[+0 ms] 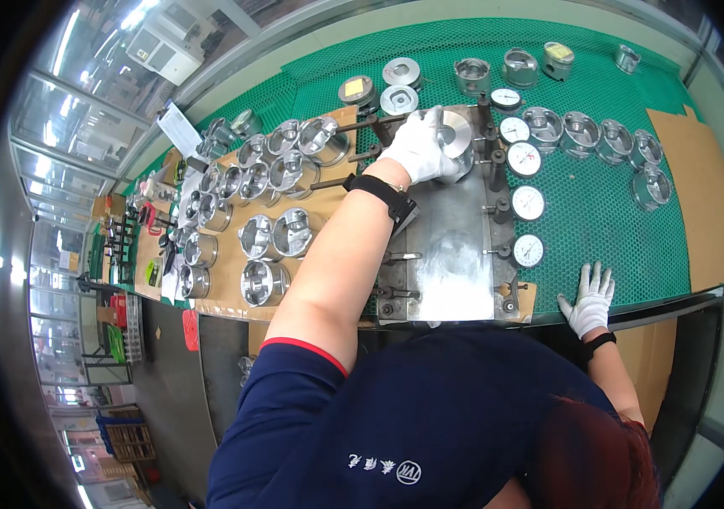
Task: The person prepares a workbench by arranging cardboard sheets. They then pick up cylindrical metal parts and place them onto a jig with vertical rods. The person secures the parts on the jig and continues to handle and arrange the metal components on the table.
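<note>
My left hand (415, 146), in a white glove with a black wrist strap, is closed around a shiny metal piston (457, 132). It holds the piston at the far end of a steel gauge plate (455, 254). A row of round dial gauges (527, 204) runs along the plate's right side. My right hand (590, 299), also in a white glove, lies flat with its fingers spread on the green mesh mat (599, 212) at the bench's near edge, holding nothing.
Several pistons (264, 233) stand in rows on brown cardboard left of the plate. More pistons (599, 140) are lined up on the mat to the right and at the back. A cardboard sheet (705, 195) lies at the far right.
</note>
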A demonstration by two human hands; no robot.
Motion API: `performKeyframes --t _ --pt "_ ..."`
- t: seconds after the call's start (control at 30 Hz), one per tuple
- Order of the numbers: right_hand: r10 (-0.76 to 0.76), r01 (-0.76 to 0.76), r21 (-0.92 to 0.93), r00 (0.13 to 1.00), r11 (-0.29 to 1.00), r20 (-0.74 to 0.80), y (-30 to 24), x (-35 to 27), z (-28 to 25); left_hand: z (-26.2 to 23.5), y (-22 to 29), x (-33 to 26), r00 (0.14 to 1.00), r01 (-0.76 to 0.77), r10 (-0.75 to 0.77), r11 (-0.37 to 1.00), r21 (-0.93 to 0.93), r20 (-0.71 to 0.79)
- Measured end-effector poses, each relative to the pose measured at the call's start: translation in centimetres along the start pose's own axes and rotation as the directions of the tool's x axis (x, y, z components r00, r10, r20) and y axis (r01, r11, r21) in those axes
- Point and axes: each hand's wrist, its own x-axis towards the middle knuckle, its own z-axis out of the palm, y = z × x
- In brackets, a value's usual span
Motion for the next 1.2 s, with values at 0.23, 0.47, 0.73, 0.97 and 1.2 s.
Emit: performKeyframes --t 0.23,0.47,0.73,0.97,1.2 --pt "0.014 -0.014 0.014 1.0 1.0 0.008 -0.3 0.0 -0.7 -2.2 2.4 -1.2 0.998 0.01 -0.019 0.991 0.136 0.06" --pt "0.017 -0.017 -0.002 1.0 1.0 0.019 -0.5 -0.2 -1.2 -3.2 2.5 1.9 0.984 -0.113 0.046 0.905 0.411 0.169" --pt "0.03 -0.031 0.016 0.998 0.999 0.052 -0.6 -0.1 -1.8 -3.4 2.6 3.9 0.988 -0.034 -0.028 0.918 0.395 0.15" --pt "0.028 -0.029 0.028 0.999 0.999 0.041 -0.5 -0.1 -1.7 -5.1 5.3 3.4 0.982 -0.006 -0.082 0.886 0.464 0.17" --pt "0.022 -0.022 0.047 1.0 0.999 0.011 -0.4 -0.3 -1.2 -9.8 4.2 2.0 0.948 0.026 -0.182 0.862 -0.506 -0.262"
